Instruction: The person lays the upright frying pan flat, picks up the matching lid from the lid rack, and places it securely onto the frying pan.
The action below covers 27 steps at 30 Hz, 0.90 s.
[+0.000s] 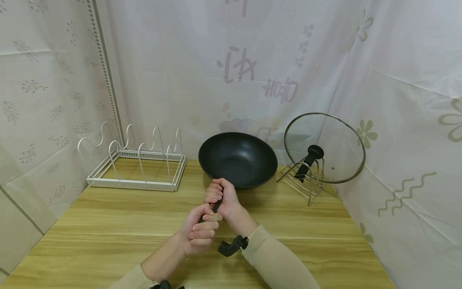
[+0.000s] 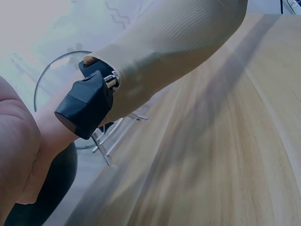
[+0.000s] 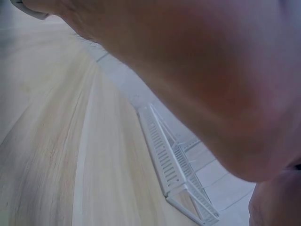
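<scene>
A black wok [image 1: 238, 158] is at the middle back of the wooden table, its hollow inside facing me. Both hands grip its dark handle [image 1: 216, 206], one behind the other. My right hand [image 1: 224, 198] holds the part nearer the bowl, with fingers curled round it. Closer to me, my left hand [image 1: 203, 230] wraps the handle's lower part. Most of the handle is hidden under the fingers. In the left wrist view, part of the wok [image 2: 59, 188] shows behind the left hand [image 2: 16, 146]. The right hand [image 3: 202, 84] fills much of the right wrist view.
At the left stands a white wire rack [image 1: 131, 185] with curved dividers. To the right, a glass lid [image 1: 343, 160] with a black knob leans in a small metal stand [image 1: 309, 192]. Patterned curtains hang behind the wooden table [image 1: 288, 228] and at both sides.
</scene>
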Tool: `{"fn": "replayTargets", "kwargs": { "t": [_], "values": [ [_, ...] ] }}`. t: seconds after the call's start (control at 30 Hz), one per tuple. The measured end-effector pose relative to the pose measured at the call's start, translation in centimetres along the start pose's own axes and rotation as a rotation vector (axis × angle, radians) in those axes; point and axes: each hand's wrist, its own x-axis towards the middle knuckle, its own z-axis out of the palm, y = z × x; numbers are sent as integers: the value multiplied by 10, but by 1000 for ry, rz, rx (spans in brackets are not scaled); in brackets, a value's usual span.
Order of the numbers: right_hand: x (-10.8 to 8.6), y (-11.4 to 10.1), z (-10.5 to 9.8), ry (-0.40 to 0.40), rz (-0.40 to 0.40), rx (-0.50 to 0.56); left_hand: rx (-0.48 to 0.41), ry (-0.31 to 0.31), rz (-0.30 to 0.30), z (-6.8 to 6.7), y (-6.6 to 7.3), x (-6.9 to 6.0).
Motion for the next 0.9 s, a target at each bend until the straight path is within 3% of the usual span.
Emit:
{"fn": "replayTargets", "kwargs": {
  "t": [0.53, 0.9],
  "values": [
    [-3, -2, -16, 41, 2, -24, 7, 28, 5, -12, -7, 3],
    [-3, 0, -23, 62, 1, -3, -3, 13, 0, -17, -10, 4]
  ]
}}
